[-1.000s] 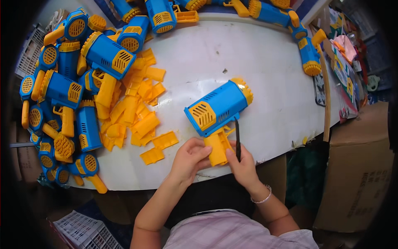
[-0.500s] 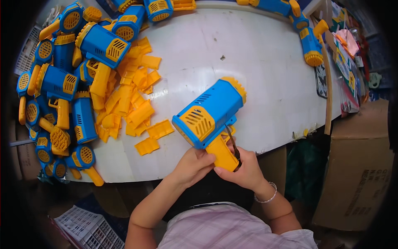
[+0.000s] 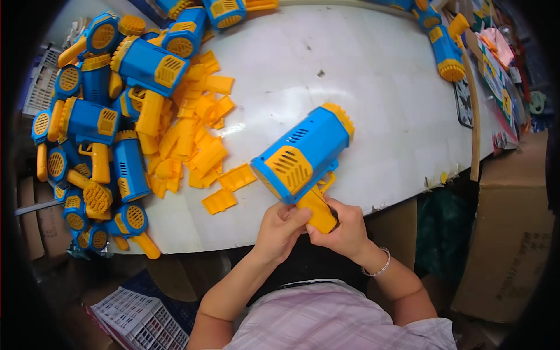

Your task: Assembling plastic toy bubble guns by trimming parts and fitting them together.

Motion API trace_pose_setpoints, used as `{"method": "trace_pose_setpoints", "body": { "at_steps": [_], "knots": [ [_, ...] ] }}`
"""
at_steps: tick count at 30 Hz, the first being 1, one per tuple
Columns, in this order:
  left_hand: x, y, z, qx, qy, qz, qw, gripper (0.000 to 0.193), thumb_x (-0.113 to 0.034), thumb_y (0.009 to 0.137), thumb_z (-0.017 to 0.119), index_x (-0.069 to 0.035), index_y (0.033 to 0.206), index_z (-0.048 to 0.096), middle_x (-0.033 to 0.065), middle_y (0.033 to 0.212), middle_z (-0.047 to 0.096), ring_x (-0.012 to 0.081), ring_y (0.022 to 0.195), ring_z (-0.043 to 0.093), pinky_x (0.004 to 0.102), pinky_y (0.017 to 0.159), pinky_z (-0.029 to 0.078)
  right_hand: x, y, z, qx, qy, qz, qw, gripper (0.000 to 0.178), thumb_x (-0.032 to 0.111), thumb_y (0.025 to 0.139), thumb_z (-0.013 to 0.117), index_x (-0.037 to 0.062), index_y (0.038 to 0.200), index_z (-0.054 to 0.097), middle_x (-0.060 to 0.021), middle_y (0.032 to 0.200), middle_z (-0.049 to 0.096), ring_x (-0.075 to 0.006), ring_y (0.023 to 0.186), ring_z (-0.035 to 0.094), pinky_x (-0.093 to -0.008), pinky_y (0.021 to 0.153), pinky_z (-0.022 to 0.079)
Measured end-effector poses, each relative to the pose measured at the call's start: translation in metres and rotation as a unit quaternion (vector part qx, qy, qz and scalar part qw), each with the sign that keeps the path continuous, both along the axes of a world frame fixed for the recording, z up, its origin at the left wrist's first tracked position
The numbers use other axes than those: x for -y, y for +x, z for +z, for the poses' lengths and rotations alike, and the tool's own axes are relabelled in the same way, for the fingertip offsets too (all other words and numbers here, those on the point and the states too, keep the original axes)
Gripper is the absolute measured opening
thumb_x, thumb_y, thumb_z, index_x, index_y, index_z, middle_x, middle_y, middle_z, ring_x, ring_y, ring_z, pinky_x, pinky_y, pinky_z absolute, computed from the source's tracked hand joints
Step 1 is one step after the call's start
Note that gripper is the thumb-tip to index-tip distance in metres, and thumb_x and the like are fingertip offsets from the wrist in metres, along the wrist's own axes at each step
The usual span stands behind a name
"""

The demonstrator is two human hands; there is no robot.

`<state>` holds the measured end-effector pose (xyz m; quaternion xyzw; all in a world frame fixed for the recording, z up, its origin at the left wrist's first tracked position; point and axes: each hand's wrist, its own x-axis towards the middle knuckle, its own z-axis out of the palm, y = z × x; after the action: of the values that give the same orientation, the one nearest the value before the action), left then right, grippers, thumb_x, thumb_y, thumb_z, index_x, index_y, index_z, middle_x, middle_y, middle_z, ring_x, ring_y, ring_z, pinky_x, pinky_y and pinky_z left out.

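Left hand [image 3: 281, 227]: my fingers are curled shut around the base of the yellow handle [image 3: 318, 211], steadying it from the left.
Right hand [image 3: 345, 228]: closed on the same handle from the right; a thin dark tool seems tucked under my fingers, but I cannot tell for sure.
Toy blaster [image 3: 303, 153]: blue body with a yellow grille end, held tilted just above the near edge of the tabletop [image 3: 373, 93], muzzle pointing up and away from me.
Loose yellow pieces [image 3: 198, 134]: scattered just left of the toy, near my left hand.
Pile of finished blasters [image 3: 99, 116]: heaped at the far left of the tabletop, well apart.
Risk: the heavy body hangs beyond my grip, so it could tip and twist out of my hands.
Risk: I am working at the edge, so a dropped part would likely fall to the floor.
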<state>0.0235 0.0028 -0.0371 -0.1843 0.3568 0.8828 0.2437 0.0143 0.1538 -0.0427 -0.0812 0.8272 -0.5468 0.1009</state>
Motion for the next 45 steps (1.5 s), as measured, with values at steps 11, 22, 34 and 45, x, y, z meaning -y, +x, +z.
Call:
{"method": "trace_pose_setpoints", "body": {
  "at_steps": [11,22,34,45],
  "knots": [
    [0.073,-0.049,0.061,-0.247,-0.191,0.017,0.95,0.043,-0.001,0.079,0.055,0.003,0.12,0.04,0.0136,0.112,0.052,0.0251,0.109,0.05,0.0386,0.092,0.04,-0.041,0.006,0.013,0.101,-0.176,-0.108,0.973,0.01,0.006,0.08,0.051,0.0007,0.087,0.057,0.006,0.053,0.038,0.0003,0.047,0.032,-0.0164,0.042,0.025],
    [0.032,-0.029,0.026,-0.134,-0.058,0.006,0.989,0.063,-0.022,0.077,0.066,-0.001,0.126,0.033,0.018,0.121,0.045,0.0311,0.115,0.044,0.045,0.095,0.037,0.022,-0.023,0.034,-0.019,-0.113,0.025,0.993,0.046,0.015,0.068,0.071,-0.0029,0.105,0.052,-0.006,0.082,0.06,-0.0061,0.062,0.05,-0.0192,0.054,0.042],
    [0.009,0.001,0.015,-0.024,-0.09,0.049,0.994,0.036,-0.008,0.086,0.052,0.006,0.117,0.041,0.0148,0.115,0.05,0.0221,0.105,0.051,0.0346,0.091,0.041,0.015,-0.008,0.015,0.032,-0.026,-0.019,0.999,0.037,0.02,0.068,0.071,-0.0031,0.094,0.058,-0.0156,0.074,0.062,-0.0205,0.064,0.063,-0.0267,0.058,0.048],
    [0.012,-0.002,0.015,-0.02,-0.164,0.047,0.985,0.03,-0.006,0.085,0.053,0.006,0.111,0.045,0.0129,0.106,0.054,0.0188,0.097,0.054,0.0325,0.087,0.042,0.019,-0.011,0.013,0.084,-0.07,-0.031,0.994,0.043,0.027,0.068,0.07,-0.002,0.097,0.061,-0.0165,0.07,0.062,-0.0261,0.061,0.063,-0.0292,0.056,0.049]
  ]
}}
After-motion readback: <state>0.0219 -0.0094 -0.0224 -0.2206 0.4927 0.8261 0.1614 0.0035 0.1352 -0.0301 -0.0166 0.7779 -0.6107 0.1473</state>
